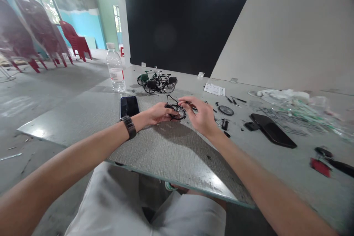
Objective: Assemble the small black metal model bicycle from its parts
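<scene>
My left hand (pixel 161 113) is closed around a small black model bicycle (pixel 177 110) with one wheel showing, held just above the table. Close by on its right, my right hand (pixel 199 113) has its thumb and forefinger brought together at the model's upper edge. Whatever sits between those fingertips is too small to make out. To the right of that hand lie a loose spoked wheel (pixel 226 110) and several small black parts (pixel 225 124). Behind my hands stand model bicycles, a black one (pixel 160 84) in front of a green one (pixel 143 77).
A water bottle (pixel 115 68) stands at the back left near a phone (pixel 129 107). On the right lie a black phone (pixel 273 130), plastic packaging (pixel 301 112) and a red-and-black tool (pixel 320 166). White papers (pixel 214 89) lie at the back, before a dark panel (pixel 182 18).
</scene>
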`<state>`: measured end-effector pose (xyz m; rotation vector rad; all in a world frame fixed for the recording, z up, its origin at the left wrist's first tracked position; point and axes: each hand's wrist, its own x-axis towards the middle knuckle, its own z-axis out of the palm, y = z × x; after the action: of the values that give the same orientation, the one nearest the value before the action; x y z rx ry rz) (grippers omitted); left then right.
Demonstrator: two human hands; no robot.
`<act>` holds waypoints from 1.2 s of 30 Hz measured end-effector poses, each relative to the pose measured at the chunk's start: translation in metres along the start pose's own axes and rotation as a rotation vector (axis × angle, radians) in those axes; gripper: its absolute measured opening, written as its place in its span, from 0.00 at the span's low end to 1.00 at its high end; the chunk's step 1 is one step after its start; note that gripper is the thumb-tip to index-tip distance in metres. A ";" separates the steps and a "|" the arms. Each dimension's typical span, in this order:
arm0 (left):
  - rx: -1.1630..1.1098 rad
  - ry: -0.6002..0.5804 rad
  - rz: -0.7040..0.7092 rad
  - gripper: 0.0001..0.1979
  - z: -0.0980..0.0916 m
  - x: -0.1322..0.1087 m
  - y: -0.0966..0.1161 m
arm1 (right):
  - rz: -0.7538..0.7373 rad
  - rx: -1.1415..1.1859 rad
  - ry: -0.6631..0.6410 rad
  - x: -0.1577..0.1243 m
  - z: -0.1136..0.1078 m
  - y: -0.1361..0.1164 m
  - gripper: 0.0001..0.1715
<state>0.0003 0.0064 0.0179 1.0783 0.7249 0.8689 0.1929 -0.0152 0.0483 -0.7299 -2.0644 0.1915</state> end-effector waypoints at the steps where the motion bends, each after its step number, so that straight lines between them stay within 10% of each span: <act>1: -0.001 -0.005 0.002 0.08 0.000 -0.001 0.000 | 0.005 0.020 -0.022 0.000 -0.001 -0.001 0.15; 18: 0.012 0.020 -0.018 0.08 0.000 -0.001 -0.001 | 0.236 0.272 -0.007 0.002 -0.006 0.007 0.18; 29: 0.027 0.034 -0.022 0.06 -0.001 0.000 -0.001 | 0.126 0.053 0.060 0.004 -0.001 0.000 0.19; 36: -0.032 0.038 -0.016 0.06 -0.002 0.002 0.000 | 0.035 -0.005 -0.124 0.003 -0.007 -0.005 0.16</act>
<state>-0.0003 0.0087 0.0169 1.0287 0.7479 0.8865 0.1948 -0.0184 0.0561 -0.7744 -2.1708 0.2568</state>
